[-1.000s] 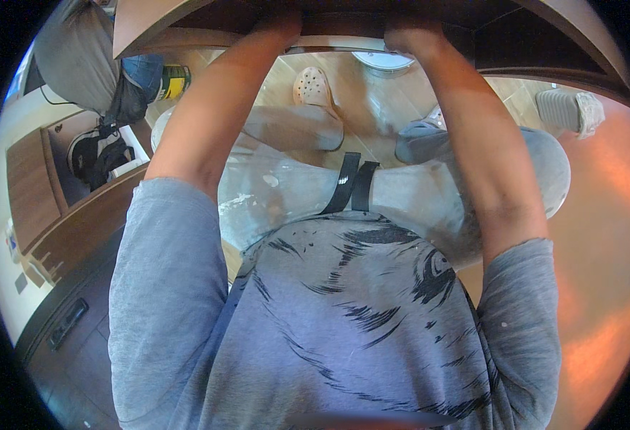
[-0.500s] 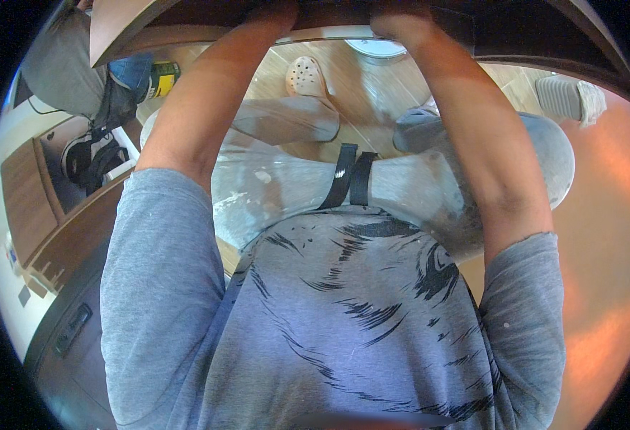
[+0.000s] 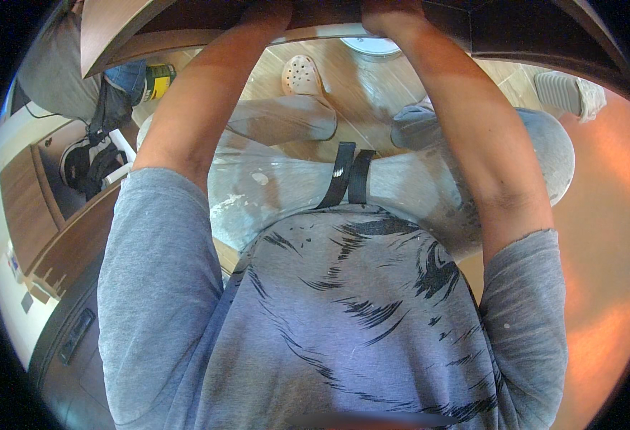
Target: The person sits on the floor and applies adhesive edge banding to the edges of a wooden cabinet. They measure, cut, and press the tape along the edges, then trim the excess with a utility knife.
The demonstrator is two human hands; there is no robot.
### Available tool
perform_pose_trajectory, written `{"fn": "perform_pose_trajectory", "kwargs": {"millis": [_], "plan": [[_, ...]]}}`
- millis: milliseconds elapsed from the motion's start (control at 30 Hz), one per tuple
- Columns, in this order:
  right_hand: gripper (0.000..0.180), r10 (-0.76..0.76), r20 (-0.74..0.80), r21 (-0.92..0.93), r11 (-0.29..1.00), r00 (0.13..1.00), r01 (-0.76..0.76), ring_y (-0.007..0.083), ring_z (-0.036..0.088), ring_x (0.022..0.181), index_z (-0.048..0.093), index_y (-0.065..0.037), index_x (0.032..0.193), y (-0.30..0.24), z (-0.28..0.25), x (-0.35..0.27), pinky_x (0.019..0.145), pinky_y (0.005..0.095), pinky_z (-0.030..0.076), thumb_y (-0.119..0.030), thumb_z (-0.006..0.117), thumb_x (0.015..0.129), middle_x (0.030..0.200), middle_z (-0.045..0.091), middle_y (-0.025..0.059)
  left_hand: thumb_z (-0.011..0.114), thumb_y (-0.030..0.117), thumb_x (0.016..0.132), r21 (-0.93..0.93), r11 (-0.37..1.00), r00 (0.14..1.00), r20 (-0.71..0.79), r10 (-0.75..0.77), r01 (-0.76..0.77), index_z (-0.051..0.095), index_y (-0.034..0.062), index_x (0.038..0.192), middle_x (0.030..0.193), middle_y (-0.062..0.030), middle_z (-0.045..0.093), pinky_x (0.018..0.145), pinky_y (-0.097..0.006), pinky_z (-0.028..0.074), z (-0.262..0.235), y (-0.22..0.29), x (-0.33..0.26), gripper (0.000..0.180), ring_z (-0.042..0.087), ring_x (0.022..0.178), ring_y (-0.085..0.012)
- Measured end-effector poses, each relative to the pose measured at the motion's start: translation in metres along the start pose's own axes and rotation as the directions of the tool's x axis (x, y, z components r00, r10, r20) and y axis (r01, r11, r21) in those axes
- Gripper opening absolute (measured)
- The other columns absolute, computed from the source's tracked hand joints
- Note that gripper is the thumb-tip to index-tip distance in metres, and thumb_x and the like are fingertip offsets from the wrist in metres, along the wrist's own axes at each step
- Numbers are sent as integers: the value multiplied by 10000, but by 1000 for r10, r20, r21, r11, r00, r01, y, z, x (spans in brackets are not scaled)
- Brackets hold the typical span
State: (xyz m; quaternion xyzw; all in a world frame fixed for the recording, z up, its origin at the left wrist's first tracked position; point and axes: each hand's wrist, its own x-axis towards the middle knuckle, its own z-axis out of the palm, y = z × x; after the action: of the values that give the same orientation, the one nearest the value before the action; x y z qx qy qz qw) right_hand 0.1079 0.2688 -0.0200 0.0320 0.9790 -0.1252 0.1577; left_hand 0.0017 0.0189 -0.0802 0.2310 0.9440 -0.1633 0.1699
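Both my arms stretch forward to the top of the picture, into a dark brown wooden cabinet or shelf (image 3: 515,29). My left hand (image 3: 270,14) is in shadow at the upper edge, over the cabinet's pale front edge (image 3: 315,33). A short way to its right, my right hand (image 3: 392,17) reaches over the same edge. The fingers of both hands are cut off by the frame or lost in the dark, so whether they hold anything does not show.
Below the cabinet, a beige clog (image 3: 302,75) and a round white-rimmed object (image 3: 372,46) are on the wood-look floor. A yellow-and-dark can (image 3: 158,82) stands left. An open drawer (image 3: 55,168) holds dark items. A grey ribbed object (image 3: 559,93) lies right.
Both hands have shifted slightly left in the picture, the right one a little more. The view has moved slightly; the cabinet's inner corner shows more plainly.
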Motion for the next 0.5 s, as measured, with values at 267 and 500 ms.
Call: {"fn": "perform_pose_trajectory", "kwargs": {"millis": [267, 500], "plan": [[409, -16, -7, -3, 1000, 1000, 16, 351, 590, 1317, 722, -86, 1262, -2, -1, -2, 1133, 469, 439, -262, 603, 912, 1374, 643, 204, 439, 200, 1006, -4, 1000, 1000, -2, -19, 19, 717, 29, 1226, 1288, -235, 671, 1062, -499, 498, -6, 3, 6, 393, 648, 1213, -373], [395, -52, -54, -62, 997, 997, 49, 346, 599, 1307, 728, -83, 1249, -4, -1, -9, 1135, 475, 435, -241, 577, 921, 1363, 650, 201, 432, 186, 1013, 45, 999, 1000, -19, 11, -10, 716, 22, 1226, 1279, -222, 684, 1060, -503, 503, 16, -6, 8, 391, 650, 1222, -372]]}}
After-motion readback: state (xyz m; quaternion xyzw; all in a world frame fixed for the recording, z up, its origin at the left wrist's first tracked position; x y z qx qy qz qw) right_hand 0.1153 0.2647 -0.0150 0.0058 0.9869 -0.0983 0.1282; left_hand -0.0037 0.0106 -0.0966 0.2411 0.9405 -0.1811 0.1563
